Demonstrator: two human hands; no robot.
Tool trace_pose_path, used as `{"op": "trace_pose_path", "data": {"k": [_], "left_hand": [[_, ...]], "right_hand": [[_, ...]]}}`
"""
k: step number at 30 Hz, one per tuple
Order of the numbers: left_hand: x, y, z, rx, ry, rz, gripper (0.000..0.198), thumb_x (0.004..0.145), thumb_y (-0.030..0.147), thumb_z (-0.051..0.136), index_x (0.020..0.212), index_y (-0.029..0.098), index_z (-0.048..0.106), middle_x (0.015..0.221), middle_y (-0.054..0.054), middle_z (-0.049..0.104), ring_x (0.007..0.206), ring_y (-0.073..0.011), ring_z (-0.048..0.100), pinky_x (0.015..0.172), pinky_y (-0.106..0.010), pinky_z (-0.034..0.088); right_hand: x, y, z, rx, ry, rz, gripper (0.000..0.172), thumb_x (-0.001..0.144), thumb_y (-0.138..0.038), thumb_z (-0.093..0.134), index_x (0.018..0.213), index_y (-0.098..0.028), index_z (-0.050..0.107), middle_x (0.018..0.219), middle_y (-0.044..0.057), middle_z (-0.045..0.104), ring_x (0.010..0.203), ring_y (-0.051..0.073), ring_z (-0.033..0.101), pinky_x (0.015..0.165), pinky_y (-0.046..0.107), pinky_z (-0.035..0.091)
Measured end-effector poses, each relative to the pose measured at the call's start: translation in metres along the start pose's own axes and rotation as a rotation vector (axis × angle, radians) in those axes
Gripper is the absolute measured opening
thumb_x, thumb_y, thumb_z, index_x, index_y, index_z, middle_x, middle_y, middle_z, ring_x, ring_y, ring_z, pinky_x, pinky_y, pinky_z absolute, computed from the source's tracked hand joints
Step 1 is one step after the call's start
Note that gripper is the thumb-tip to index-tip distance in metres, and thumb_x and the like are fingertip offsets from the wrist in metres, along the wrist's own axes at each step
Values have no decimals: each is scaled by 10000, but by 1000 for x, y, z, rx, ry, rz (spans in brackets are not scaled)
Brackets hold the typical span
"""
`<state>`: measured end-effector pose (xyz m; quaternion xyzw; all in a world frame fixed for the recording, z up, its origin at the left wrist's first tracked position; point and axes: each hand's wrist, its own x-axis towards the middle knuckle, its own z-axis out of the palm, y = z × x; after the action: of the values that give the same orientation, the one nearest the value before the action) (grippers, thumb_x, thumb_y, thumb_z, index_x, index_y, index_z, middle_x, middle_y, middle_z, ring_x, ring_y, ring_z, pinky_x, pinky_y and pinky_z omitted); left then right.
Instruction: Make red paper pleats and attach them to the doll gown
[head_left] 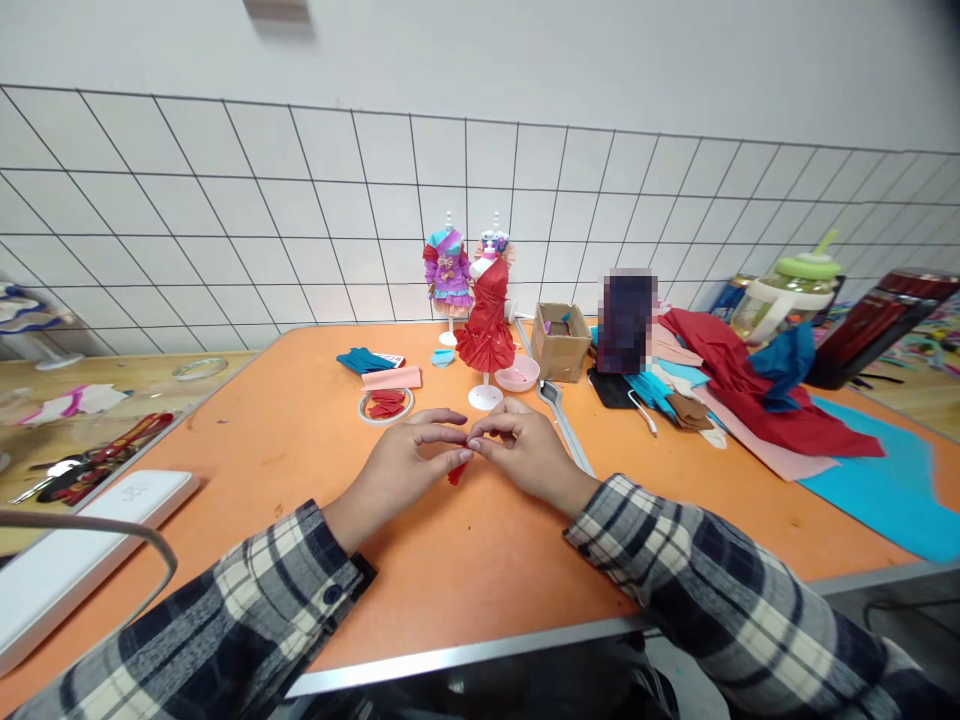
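Note:
My left hand and my right hand meet at the fingertips over the middle of the orange table. Both pinch a small piece of red paper, whose lower end hangs below my left fingers. Just behind the hands stands a small dress form in a red dress on a white base. Left of it, a round dish holds more red pieces. A second form in a purple and blue dress is farther back.
A pink bowl, a cardboard box and a phone stand behind my right hand. Coloured paper, a green-lidded jug and a dark flask are at right. A white lamp-like bar lies at left.

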<state>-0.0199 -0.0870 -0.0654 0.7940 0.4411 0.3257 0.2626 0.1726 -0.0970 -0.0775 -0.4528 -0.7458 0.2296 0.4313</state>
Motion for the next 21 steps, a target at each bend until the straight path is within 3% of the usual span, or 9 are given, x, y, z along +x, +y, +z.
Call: {"op": "trace_pose_path", "data": {"k": [6,12,15,18,21], "left_hand": [[1,4,-3,24,21,67,192,787,353,640,723,231,773,1003,-65,712,945,-218,658,903,-358,490],[1,7,-9,76,26,107,219,776,321,633,603,225,727,854,-57,706,818,-199,654,795,-335,508],[1,1,-9,54,27,30,225,758,342,639,584,227,722,890,-66,715,846,-216,665,834,-362,509],[2,-6,-7,-39,30,-67,233,739,388,650,591,224,724,982,-84,737,1025,-269,653,960,-413,471],[2,-10,-5,-132,23,-207,223,715,417,661,719,217,761,1011,-100,753,1134,-305,618,1006,-454,446]], "right_hand": [[-2,-1,5,136,26,66,71,786,-208,694,824,-201,754,758,2,562,656,109,478,593,239,372],[1,0,4,239,-60,89,118,776,-260,692,857,-182,728,757,2,634,656,108,512,608,233,394],[11,13,-20,178,19,70,241,814,-299,640,1022,-187,692,798,6,646,661,112,532,614,234,403],[21,34,-56,-134,179,42,167,829,-263,603,893,-167,724,808,33,655,663,122,531,613,249,385],[24,56,-81,-342,53,41,153,823,-261,615,831,-172,740,810,44,672,704,144,561,646,264,393]]}}
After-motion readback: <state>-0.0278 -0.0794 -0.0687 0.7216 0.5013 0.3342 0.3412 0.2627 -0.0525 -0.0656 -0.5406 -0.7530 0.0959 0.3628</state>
